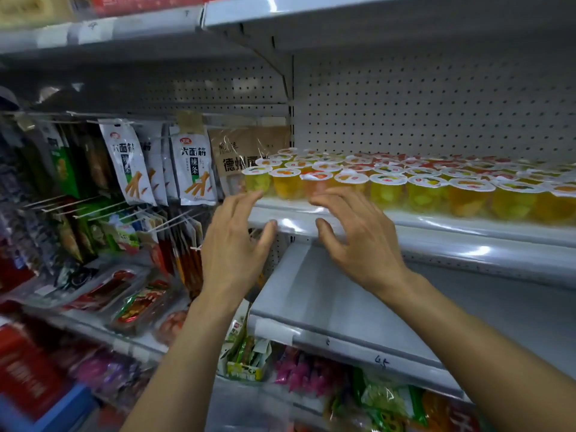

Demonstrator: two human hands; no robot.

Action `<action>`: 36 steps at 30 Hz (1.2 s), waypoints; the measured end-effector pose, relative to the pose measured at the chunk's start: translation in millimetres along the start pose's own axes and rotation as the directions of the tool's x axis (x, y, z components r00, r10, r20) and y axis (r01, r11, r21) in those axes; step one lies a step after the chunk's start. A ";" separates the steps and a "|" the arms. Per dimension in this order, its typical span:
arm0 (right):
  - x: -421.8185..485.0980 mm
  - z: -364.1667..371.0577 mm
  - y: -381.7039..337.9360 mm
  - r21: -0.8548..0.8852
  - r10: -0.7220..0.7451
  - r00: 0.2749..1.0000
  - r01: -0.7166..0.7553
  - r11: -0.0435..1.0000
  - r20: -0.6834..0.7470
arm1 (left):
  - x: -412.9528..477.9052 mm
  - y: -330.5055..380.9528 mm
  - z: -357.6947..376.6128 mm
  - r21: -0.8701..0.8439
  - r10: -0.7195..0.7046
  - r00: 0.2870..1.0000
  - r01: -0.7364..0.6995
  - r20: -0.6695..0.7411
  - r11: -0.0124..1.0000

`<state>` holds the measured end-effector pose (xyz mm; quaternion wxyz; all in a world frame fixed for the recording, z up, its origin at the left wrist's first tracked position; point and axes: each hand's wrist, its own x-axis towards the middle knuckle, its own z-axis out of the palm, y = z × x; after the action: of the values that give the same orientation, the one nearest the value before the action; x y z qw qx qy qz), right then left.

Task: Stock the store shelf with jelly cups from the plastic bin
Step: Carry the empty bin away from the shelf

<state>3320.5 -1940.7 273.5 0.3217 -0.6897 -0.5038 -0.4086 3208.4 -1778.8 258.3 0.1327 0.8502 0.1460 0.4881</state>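
Several rows of jelly cups (386,185), clear tubs of yellow and orange jelly with white foil lids, fill the upper white shelf (467,232) from its left end to the right edge of view. My left hand (237,244) and my right hand (355,232) are both raised just in front of the shelf's left end, fingers spread and relaxed. Their fingertips reach the front row of cups at the shelf lip; neither hand holds anything. The plastic bin is out of view.
A bare white shelf (343,307) lies directly below the cups. Hanging snack packets (193,169) on pegs fill the bay to the left, with packaged food (134,304) on the shelf beneath. Colourful bags (311,369) sit on the lowest shelf. Another shelf (374,14) overhangs above.
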 end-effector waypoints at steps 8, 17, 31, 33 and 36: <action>-84.9 14.9 -20.8 0.191 0.053 0.923 -0.134 0.972 0.380 | -106.3 -4.4 -5.4 0.086 -0.217 0.959 0.204 0.180 0.975; -188.4 60.6 -25.3 0.209 0.047 0.556 -0.388 0.898 0.830 | -252.7 -25.4 -0.1 0.149 -0.715 0.631 0.710 0.301 0.688; -381.6 215.1 -37.4 -0.294 0.268 -0.176 -0.807 0.512 0.947 | -438.0 -126.1 61.1 -0.207 -0.912 -0.321 0.903 0.254 -0.376; -396.1 229.6 -43.9 -0.357 0.328 -0.231 -0.843 0.403 0.916 | -445.1 -143.0 67.8 -0.211 -0.870 -0.398 0.860 0.292 -0.464; -413.0 244.4 -52.4 -0.396 0.401 -0.295 -0.897 0.197 0.867 | -457.3 -167.3 75.2 -0.241 -0.838 -0.439 0.818 0.325 -0.522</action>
<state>3263.3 -1895.2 -203.7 0.3002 -0.8262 -0.1367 0.4567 3033.9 -1803.5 -201.9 0.6497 0.2523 0.6952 0.1760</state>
